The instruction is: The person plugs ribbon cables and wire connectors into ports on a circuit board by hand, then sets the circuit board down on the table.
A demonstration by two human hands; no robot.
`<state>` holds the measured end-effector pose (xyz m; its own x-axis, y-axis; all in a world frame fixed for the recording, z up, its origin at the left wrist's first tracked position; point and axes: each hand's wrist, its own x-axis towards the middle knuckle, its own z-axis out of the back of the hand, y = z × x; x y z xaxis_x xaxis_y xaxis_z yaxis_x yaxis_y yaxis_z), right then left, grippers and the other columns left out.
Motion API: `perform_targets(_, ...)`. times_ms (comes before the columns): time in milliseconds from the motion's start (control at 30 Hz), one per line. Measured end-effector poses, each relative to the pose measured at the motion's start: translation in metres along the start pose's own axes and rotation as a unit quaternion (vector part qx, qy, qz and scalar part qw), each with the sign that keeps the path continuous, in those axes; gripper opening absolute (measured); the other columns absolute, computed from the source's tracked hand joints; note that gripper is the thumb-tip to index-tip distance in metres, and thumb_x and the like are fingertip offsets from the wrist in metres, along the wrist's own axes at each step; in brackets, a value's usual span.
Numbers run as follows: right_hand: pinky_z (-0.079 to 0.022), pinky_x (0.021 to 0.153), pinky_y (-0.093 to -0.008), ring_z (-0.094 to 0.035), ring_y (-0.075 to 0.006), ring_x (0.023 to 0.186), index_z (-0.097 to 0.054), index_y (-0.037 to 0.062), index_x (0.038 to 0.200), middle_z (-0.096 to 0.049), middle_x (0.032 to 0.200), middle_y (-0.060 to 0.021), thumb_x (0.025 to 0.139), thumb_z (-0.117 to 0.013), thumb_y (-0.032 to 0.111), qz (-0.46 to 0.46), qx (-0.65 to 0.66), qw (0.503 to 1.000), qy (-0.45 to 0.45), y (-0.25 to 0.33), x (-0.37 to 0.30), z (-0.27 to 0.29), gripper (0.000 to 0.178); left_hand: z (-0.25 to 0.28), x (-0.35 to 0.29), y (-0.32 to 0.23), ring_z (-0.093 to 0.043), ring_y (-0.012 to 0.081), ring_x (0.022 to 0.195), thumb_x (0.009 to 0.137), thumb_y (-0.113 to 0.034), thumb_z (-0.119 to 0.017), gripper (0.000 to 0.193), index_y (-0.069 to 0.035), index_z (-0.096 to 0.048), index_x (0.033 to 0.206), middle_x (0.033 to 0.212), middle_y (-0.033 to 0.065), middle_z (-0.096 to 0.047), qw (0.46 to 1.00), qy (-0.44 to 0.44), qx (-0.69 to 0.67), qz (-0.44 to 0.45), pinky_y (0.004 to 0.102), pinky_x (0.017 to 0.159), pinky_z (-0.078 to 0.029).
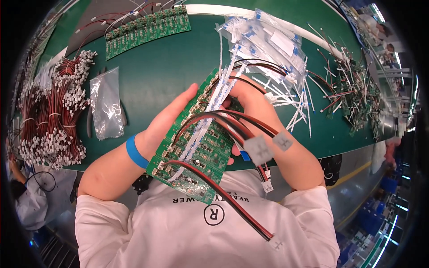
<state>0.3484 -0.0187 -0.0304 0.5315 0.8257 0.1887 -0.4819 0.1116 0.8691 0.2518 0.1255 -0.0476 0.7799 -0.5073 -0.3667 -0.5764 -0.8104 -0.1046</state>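
Note:
A green circuit board panel (214, 149) is tilted in front of my chest. My left hand (172, 109) grips its left side, thumb along the edge; fingertips show at the opposite edge. At the panel's far right end, my right hand (250, 96) is curled in, its fingertips partly hidden behind wires and strips; what they pinch is unclear. White flat ribbon cables (206, 121) with blue ends lie lengthwise across the panel. Red-and-black wires (214, 184) come off it, with white connectors (258, 150) dangling over my right forearm and shirt.
Bundled red-and-black wires (53, 116) with white plugs lie left, beside a clear plastic bag (106, 105) over a dark-handled tool. Another board panel (149, 32) rests at the back. Bagged ribbon cables (268, 38) and loose strips spread right of centre; wired boards (357, 96) are piled far right.

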Motion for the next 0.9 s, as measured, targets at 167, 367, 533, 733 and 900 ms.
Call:
perform_targets(167,-0.046,0.059,-0.0337,-0.055,-0.0267,0.067,-0.052,-0.0019,0.076,-0.051,0.079,-0.0133,0.075,-0.061,0.004,0.078,-0.028,0.995,-0.058,-0.007,-0.004,-0.005,0.011,-0.008,-0.003,0.003,-0.059,0.0435,0.091,0.09,-0.055,-0.03,0.063,-0.004,-0.046,0.123,0.107,0.0269,-0.056,1.0,-0.004,0.023,0.005,0.0531,0.079,-0.05)
perform_targets(367,-0.047,0.068,-0.0281,-0.059,-0.017,0.077,-0.062,0.0015,0.09,-0.06,0.086,-0.0083,0.069,-0.071,0.004,0.09,-0.044,0.991,-0.091,-0.011,0.003,0.021,0.023,-0.002,0.005,-0.015,-0.058,0.041,0.096,0.088,-0.06,-0.025,0.074,0.002,-0.04,0.126,0.112,0.0252,-0.054,0.992,0.021,0.058,-0.108,0.0499,0.083,-0.049)
perform_targets(533,-0.047,0.064,-0.0302,-0.059,-0.0222,0.071,-0.063,0.0012,0.08,-0.059,0.075,-0.0097,0.068,-0.07,0.014,-0.191,-0.238,0.941,-0.143,-0.027,-0.006,0.108,0.019,0.002,0.0,-0.037,-0.055,0.0435,0.1,0.086,-0.059,-0.03,0.076,0.001,-0.033,0.132,0.121,0.0271,-0.047,0.978,0.039,0.102,-0.175,0.0561,0.082,-0.047)
perform_targets(733,-0.048,0.071,-0.0352,-0.06,-0.0281,0.076,-0.063,0.0008,0.083,-0.063,0.082,-0.0126,0.069,-0.068,0.012,-0.209,-0.374,0.897,-0.111,-0.064,-0.003,0.108,0.019,-0.004,0.0,-0.03,-0.052,0.043,0.105,0.09,-0.05,-0.027,0.067,0.0,-0.029,0.134,0.122,0.0291,-0.044,0.971,0.036,0.096,-0.215,0.0586,0.082,-0.046)
perform_targets(900,-0.047,0.064,-0.0289,-0.058,-0.0186,0.068,-0.063,-0.0032,0.081,-0.06,0.07,-0.0103,0.068,-0.069,0.009,-0.259,-0.338,0.898,-0.114,-0.066,0.001,0.109,0.019,-0.006,-0.002,-0.029,-0.053,0.0414,0.103,0.09,-0.05,-0.027,0.067,0.001,-0.03,0.134,0.121,0.0284,-0.045,0.971,0.038,0.098,-0.213,0.0574,0.082,-0.047)
